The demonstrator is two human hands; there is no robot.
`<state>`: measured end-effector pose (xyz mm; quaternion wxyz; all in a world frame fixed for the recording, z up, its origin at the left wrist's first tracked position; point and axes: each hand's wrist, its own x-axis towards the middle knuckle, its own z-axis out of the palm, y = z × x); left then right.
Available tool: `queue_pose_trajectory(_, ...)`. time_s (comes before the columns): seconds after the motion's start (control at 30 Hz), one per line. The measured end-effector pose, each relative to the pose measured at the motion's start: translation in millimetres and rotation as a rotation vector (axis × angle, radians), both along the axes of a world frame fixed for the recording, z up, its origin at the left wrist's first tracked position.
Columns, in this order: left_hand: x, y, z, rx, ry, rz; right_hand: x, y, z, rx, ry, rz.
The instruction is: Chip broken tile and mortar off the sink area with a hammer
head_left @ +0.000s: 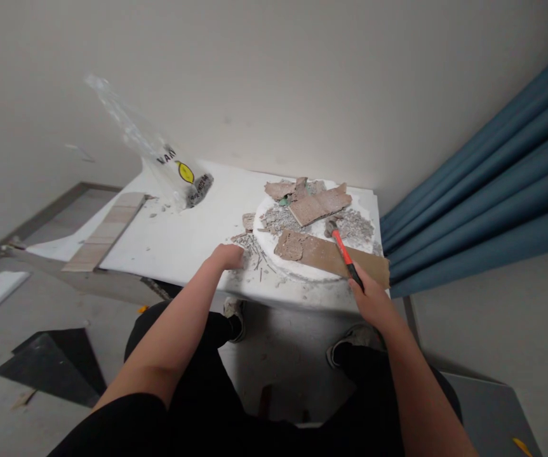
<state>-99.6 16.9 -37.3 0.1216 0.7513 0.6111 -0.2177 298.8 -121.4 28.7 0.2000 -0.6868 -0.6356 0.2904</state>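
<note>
My right hand [371,295] grips the black end of a hammer [344,251] with a red handle. The hammer's head rests over a round white slab [297,270] near grey crumbs. Beside the slab's left edge, my left hand [230,256] is low over the table with its fingers curled; what they hold, if anything, is hidden. Thin nail-like pieces [257,254] lie scattered by it. Across the front of the slab lies a brown board strip [331,255] with a rough, crusted left end. Behind it is a broken brown panel piece [321,204].
The white-covered table [192,235] stands against a wall. A clear plastic bag [173,174] with grey scraps is at its left back. A blue curtain [487,165] hangs close on the right. Dark sheets [57,362] lie on the floor at left.
</note>
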Motion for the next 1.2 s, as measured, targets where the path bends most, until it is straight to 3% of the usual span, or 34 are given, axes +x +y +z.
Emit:
queue_pose_trajectory(0.17,-2.5,5.5,-3.8,-0.001,-0.045,-0.006,1.5,-0.1,-0.3,-0.002,-0.010,0.012)
queue_pose_trajectory(0.37,-7.3,17.3,2.6,-0.005,-0.080,0.116,1.6,-0.4,0.9,-0.011,-0.011,0.022)
queue_pose_trajectory(0.47,-6.6,19.8,17.5,0.059,-0.067,0.178,2.1,-0.4,-0.6,-0.007,0.000,0.027)
queue_pose_trajectory(0.57,-0.5,17.9,39.8,0.232,-0.138,0.225,2.3,-0.2,-2.1,-0.004,-0.004,0.023)
queue_pose_trajectory(0.67,26.3,13.0,60.4,0.456,-0.385,0.166,1.5,0.1,-1.2,-0.015,-0.003,0.031)
queue_pose_trajectory(0.73,59.4,9.7,67.2,0.503,-0.615,0.075,0.6,0.0,0.5,-0.027,0.000,0.031)
queue_pose_trajectory(0.87,134.3,8.3,58.7,0.476,-0.858,-0.080,-0.3,-1.1,3.8,-0.045,0.003,0.019)
queue_pose_trajectory(0.93,158.4,10.7,47.0,0.412,-0.961,-0.072,0.2,-1.7,4.6,-0.045,-0.002,0.013)
queue_pose_trajectory(1.1,169.3,19.6,22.5,0.201,-1.207,0.048,2.6,-0.6,5.5,-0.049,-0.011,0.006)
queue_pose_trajectory(1.2,165.4,23.0,22.9,0.221,-1.146,0.018,3.4,0.4,6.2,-0.043,-0.002,0.016)
